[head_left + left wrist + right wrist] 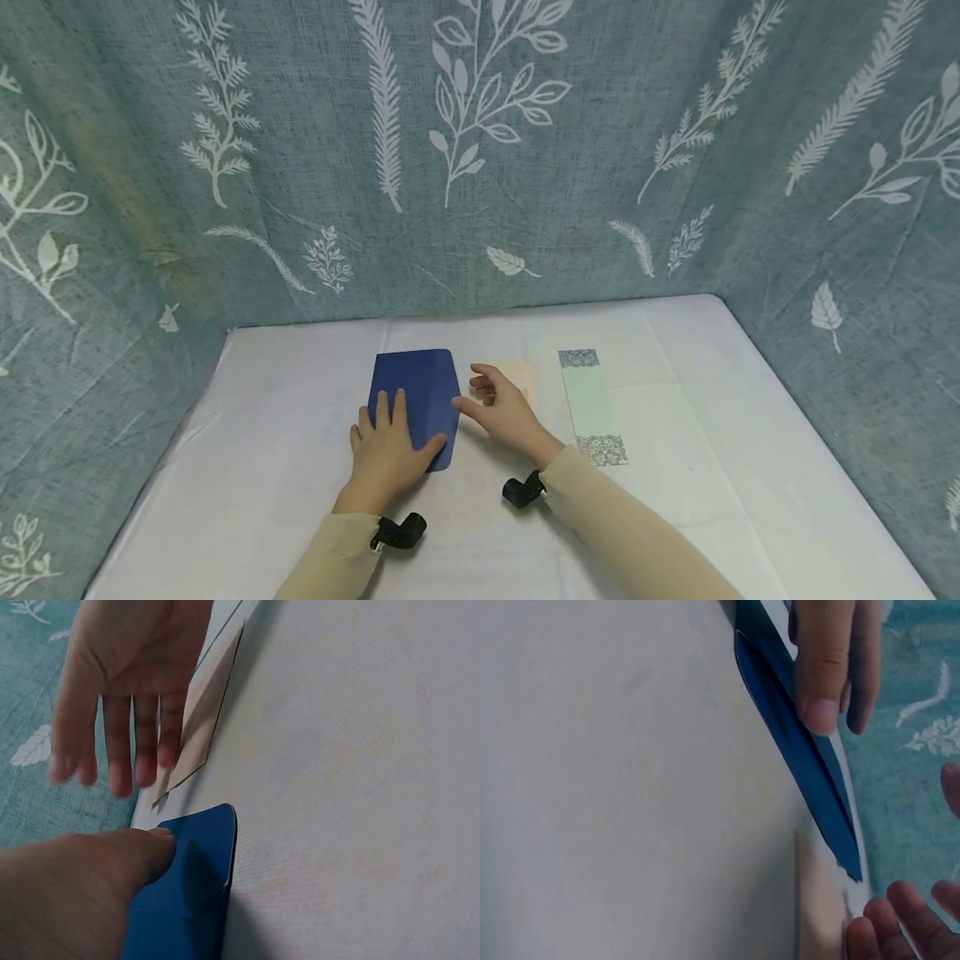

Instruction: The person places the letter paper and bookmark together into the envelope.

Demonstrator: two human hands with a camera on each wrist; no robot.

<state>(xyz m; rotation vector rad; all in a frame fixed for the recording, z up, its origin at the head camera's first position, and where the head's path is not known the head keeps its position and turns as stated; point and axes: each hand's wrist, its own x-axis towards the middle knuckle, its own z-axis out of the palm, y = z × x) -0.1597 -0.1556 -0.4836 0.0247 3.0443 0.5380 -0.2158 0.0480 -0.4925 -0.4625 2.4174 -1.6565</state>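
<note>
A dark blue envelope (420, 375) lies on the white table with its flap toward the right. My left hand (386, 457) rests on its lower left part, fingers spread and thumb near the lower right edge. In the left wrist view, that thumb touches the blue envelope (202, 847). My right hand (508, 414) hovers just right of the flap with loosely bent fingers and nothing between them. Its thumb tip is close to the flap's edge; whether they touch I cannot tell. Partly hidden behind this hand is a flat peach-coloured paper piece (523, 375).
Right of the peach piece lies a long pale green paper strip (588, 400) with floral patterned ends. The white-covered table (697, 400) meets a green leaf-print curtain (300, 167) at the back and sides. Small black cameras sit on both wrists.
</note>
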